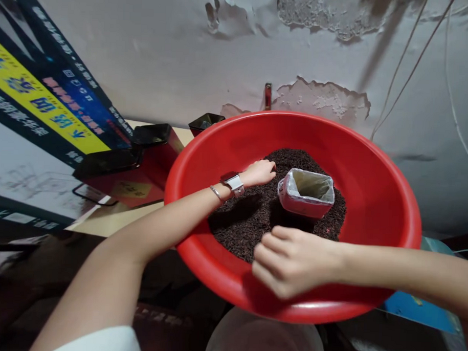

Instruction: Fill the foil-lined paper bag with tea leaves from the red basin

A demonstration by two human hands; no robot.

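1. My left hand [260, 172] reaches into the wide round red plastic basin [376, 165] and lies on the heap of dark loose tea leaves [251, 217], fingers together and curled down into the heap; whether they pinch any leaves I cannot tell
2. The small open red box with a silvery foil liner [306, 193] sits in the leaves just beside that hand, off its fingertips, mouth tilted towards me, and I cannot tell whether they touch
3. My right hand [292, 262] hovers nearer to me than the box, over the basin's near rim, fingers folded loosely inward; it looks closed, but what it grips, if anything, is hidden under the fingers
4. The box lies just beyond my right knuckles, apart from them, between my two hands
5. A silver wristwatch [233, 182] and a thin bracelet [217, 194] sit on my left wrist
6. Beyond my left forearm stand several dark-lined red boxes [154, 142] on a pale tabletop [98, 219]; past them leans a blue and yellow printed carton [44, 102], its writing blurred
7. A pale round container [264, 338] under the basin is mostly covered by it and cut off by the bottom edge
8. My right forearm runs out of view at the side, above a blue surface [417, 307] that I cannot make out
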